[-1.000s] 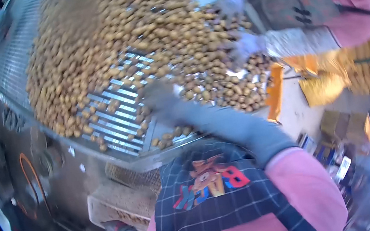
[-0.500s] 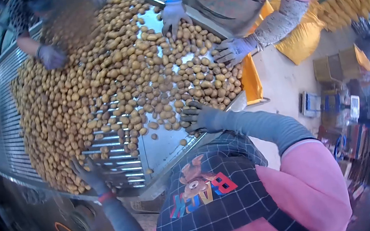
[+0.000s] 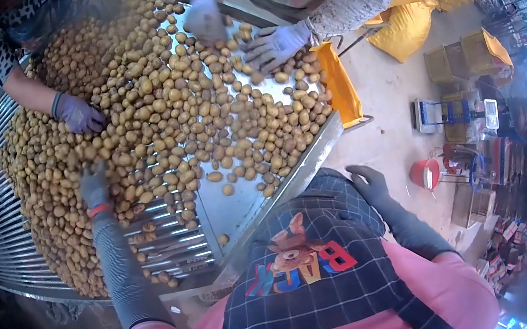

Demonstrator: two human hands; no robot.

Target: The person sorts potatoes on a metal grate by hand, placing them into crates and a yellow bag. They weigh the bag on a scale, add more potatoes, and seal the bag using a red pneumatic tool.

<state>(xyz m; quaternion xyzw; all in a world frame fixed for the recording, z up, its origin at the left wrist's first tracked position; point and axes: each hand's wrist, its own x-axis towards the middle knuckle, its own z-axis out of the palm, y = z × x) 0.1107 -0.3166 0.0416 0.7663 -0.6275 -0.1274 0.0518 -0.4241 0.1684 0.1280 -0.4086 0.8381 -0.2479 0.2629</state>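
A large heap of small brown potatoes (image 3: 151, 106) covers a metal sorting table (image 3: 242, 202) with roller bars at its left end. My left hand (image 3: 94, 184), in a dark glove with a red wrist band, rests on the potatoes near the rollers; whether it grips one is hidden. My right hand (image 3: 368, 181), also gloved, hangs off the table beside my checked apron (image 3: 302, 275), fingers apart and holding nothing.
Across the table a person's white-gloved hands (image 3: 272, 46) sift potatoes. At the left another person's purple-gloved hand (image 3: 80, 114) does the same. An orange crate (image 3: 339, 87) hangs at the table's end. Yellow sacks (image 3: 408, 31), a red bucket (image 3: 425, 173) and scales (image 3: 435, 113) stand on the floor.
My right hand has left the potatoes and dropped back beside my apron. My left hand has moved up from the table's near edge onto the heap. The view has shifted.
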